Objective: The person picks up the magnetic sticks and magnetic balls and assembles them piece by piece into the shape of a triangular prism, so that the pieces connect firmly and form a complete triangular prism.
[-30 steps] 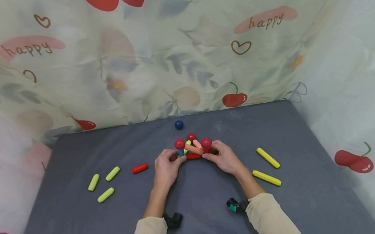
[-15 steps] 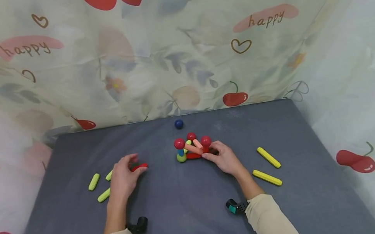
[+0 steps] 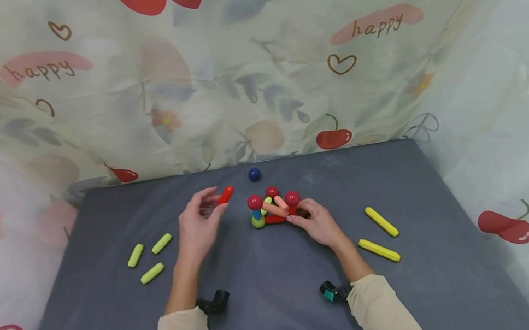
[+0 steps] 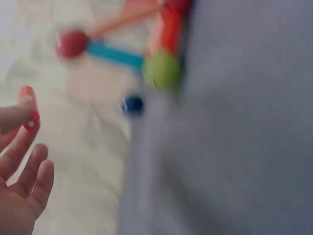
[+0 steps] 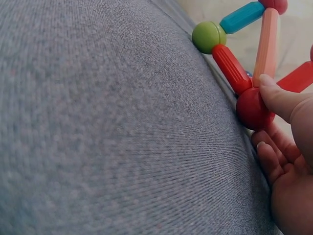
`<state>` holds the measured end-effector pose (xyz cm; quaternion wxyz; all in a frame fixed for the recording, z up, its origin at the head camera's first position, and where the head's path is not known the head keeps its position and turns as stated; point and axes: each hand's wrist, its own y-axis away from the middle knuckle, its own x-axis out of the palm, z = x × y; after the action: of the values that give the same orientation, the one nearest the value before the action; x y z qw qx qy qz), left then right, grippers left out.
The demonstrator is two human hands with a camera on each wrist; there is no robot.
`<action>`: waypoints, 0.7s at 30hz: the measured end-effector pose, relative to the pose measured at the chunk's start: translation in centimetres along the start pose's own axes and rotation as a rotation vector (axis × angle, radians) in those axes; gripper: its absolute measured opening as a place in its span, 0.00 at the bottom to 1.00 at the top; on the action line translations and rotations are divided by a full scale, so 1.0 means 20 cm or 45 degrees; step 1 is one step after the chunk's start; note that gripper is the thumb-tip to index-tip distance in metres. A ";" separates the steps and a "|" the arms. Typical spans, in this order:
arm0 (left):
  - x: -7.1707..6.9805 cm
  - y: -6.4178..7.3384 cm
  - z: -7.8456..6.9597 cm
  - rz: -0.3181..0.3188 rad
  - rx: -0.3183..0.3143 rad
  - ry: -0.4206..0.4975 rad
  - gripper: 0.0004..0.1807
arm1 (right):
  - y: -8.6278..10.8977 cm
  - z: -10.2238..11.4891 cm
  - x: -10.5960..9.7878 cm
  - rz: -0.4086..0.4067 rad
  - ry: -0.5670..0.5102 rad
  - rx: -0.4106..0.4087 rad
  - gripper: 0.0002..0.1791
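Hands: two. Left hand (image 3: 197,223): thumb and finger pinch one red stick (image 3: 225,195), raised above the table (image 3: 280,295), left of the ball-and-stick frame (image 3: 275,209) and apart from it; the other fingers are spread loosely. Right hand (image 3: 320,221): thumb and fingers close about a lower red ball (image 5: 255,108) at the frame's right corner.

Frame: one, on the table, midway between the left and right edges, toward the far edge.

Seen from the head only: the loose sticks, and the whole spread of the table. Seen from the right wrist only: the gripped ball clearly, largely covered by the hand from above, with the thumb tip at the foot of a peach stick (image 5: 266,46). Seen from the left wrist only: a pale dot at the pinched stick's end; that view is blurred.

Count, frame, head view: upper red balls (image 3: 255,202), three; green ball (image 3: 258,221), one; blue stick (image 3: 257,215), one; peach sticks, two. Further joins are partly hidden.

Count, loose: light green sticks (image 3: 152,273), three, toward the left edge; yellow sticks (image 3: 379,250), two, toward the right edge; dark blue ball (image 3: 254,174), one, near the middle of the far edge.
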<state>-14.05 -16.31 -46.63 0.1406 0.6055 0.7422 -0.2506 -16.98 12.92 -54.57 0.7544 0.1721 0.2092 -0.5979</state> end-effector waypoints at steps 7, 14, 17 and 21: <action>0.21 -0.06 -0.21 0.176 0.217 0.018 0.26 | 0.00 -0.01 -0.01 0.008 -0.030 -0.009 0.17; 0.29 -0.07 -0.23 0.249 0.240 -0.219 0.30 | 0.00 -0.01 0.00 0.015 -0.029 -0.010 0.17; 0.30 -0.07 -0.24 0.282 0.318 -0.317 0.32 | 0.00 -0.01 -0.01 0.005 -0.032 -0.013 0.16; 0.32 -0.07 -0.24 0.299 0.395 -0.432 0.32 | 0.00 -0.02 -0.01 0.011 -0.027 -0.012 0.17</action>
<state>-16.42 -8.55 -45.65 0.1966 0.6510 0.5854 -0.4413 -16.98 13.35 -54.69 0.7599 0.1631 0.2032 -0.5955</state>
